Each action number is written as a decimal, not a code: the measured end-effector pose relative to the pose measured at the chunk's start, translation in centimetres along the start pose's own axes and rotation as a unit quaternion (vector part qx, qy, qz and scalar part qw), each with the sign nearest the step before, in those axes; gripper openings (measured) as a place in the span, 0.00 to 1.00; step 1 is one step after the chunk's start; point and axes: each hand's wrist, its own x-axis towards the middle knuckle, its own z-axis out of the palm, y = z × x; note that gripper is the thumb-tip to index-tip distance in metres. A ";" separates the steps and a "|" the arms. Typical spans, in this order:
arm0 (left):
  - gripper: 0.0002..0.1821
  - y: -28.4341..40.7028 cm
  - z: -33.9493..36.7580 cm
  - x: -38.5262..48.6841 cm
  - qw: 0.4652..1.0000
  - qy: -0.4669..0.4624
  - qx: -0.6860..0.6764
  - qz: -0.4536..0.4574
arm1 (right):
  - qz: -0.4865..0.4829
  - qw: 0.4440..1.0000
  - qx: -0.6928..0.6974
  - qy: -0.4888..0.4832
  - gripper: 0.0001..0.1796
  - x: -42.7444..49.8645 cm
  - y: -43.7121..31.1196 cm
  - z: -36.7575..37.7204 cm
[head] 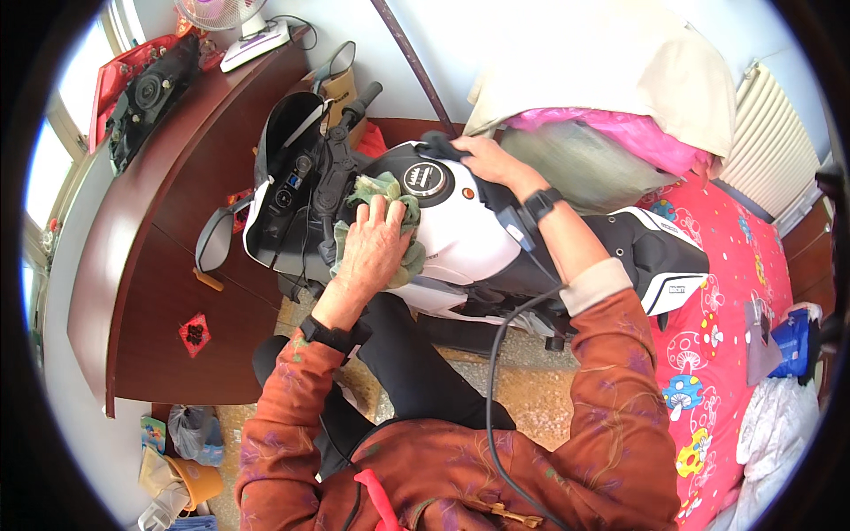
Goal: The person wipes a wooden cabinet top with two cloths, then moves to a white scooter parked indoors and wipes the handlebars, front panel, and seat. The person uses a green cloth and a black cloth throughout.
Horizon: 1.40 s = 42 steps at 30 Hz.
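A white and black motorcycle (pixel 471 245) stands crosswise before me, its handlebar (pixel 337 152) to the left and its seat to the right. My left hand (pixel 373 245) presses a green cloth (pixel 412 255) against the left side of the tank, beside the round fuel cap (pixel 425 179). My right hand (pixel 488 159) reaches over the tank's far side, its fingers on a dark cloth-like thing (pixel 438 145). Whether its fingers close around that thing is hard to see. An orange round spot (pixel 468 194) shows on the white tank between my hands.
A dark red cabinet (pixel 166 285) at the left bears a fan (pixel 255 46) and a black vehicle part (pixel 149 93). A mirror (pixel 216 239) sticks out near it. A bed with a red mushroom-print cover (pixel 704 372) lies at the right. A cable (pixel 495 372) hangs across my front.
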 end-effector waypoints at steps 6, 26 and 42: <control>0.24 -0.1 0.5 -0.1 1.000 0.019 0.023 0.009 | -0.019 0.988 -0.035 0.148 0.20 -12.5 -1.3 -0.3; 0.22 -0.1 0.3 -0.3 0.999 0.029 0.014 0.009 | -0.026 0.937 -0.186 0.295 0.22 -19.8 -9.5 13.3; 0.22 -0.1 0.7 -0.2 0.999 0.037 0.008 0.002 | 0.152 0.873 -0.168 0.432 0.27 -21.6 -8.3 12.6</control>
